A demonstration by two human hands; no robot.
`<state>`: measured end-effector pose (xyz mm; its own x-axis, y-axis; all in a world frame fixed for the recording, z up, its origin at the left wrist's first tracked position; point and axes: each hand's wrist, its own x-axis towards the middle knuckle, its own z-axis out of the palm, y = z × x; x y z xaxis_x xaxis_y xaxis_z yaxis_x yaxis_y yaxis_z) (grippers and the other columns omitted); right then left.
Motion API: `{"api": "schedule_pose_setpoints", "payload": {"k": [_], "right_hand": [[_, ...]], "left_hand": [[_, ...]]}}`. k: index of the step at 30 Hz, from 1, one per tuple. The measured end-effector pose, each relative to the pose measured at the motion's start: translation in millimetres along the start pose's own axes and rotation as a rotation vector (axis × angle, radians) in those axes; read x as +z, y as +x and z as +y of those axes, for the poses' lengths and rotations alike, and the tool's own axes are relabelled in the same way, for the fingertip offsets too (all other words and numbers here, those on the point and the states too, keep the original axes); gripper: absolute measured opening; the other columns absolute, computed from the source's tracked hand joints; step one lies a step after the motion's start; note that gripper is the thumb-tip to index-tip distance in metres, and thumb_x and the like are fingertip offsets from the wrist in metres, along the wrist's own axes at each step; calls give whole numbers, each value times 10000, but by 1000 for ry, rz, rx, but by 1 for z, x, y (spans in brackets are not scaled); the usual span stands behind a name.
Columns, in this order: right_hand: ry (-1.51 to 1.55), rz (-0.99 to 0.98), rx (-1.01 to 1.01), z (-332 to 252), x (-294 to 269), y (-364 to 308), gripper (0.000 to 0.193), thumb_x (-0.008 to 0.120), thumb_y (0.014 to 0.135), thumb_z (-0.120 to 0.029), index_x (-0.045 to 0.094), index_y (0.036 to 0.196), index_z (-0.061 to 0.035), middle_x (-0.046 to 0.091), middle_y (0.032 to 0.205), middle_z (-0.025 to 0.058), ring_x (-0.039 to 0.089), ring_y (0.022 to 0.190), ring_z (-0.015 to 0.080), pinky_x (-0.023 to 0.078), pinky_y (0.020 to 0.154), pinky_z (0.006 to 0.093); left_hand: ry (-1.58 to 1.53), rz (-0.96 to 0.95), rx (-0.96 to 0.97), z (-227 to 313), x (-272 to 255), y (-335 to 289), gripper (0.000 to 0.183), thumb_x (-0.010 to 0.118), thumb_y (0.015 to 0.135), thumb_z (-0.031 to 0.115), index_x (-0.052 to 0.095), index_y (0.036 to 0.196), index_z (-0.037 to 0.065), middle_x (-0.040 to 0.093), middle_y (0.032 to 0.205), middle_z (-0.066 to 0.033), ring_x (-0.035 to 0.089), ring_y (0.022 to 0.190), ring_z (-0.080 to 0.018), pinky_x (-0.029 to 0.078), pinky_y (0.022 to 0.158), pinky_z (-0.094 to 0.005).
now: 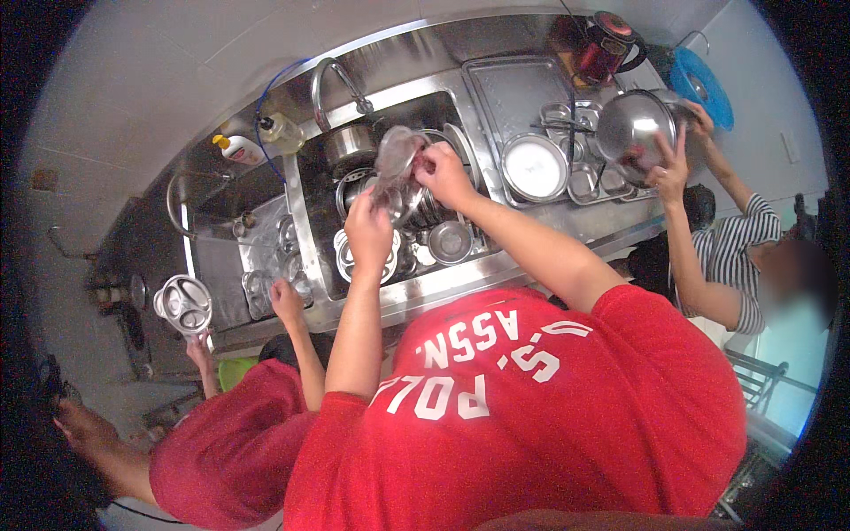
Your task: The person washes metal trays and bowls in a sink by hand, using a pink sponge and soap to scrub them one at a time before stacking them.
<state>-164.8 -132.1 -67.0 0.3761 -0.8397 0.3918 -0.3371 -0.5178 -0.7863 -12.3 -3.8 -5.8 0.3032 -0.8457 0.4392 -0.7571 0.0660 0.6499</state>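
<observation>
Head view: 2 hands (368, 223) (445, 175) gripping blurred item (397, 159) above sink (409, 288) holding pot (351, 146), bowl (451, 242).

Held item (398, 157): blurred, kind unclear | metalware (428, 212), mid-sink (489, 161): partly hidden behind it | pieces (408, 258) near sink's front edge: too small to tell | red shirt (549, 434): cut off below

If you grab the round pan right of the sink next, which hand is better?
Probably your right hand: it is nearer the round pan, while your left hand is farther left. Both seem to hold a blurred shiny thing, though.
</observation>
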Motion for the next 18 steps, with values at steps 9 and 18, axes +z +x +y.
{"api": "schedule_pose_setpoints", "payload": {"k": [9,18], "right_hand": [[-61,386,31,-24,12,15,271,713,734,-82,654,986,-3,559,1028,191,549,987,364,456,865,424],[-148,-162,-314,-14,20,-9,164,573,772,-108,615,889,-2,584,921,197,563,922,391,459,816,471]], "left_hand": [[-228,123,-203,-13,19,-4,142,535,789,-38,588,922,-46,666,991,-163,659,887,-278,510,810,-386],[-317,133,-464,-32,14,-2,73,533,794,-21,475,805,23,497,751,-14,438,649,-95,377,547,-267]]}}
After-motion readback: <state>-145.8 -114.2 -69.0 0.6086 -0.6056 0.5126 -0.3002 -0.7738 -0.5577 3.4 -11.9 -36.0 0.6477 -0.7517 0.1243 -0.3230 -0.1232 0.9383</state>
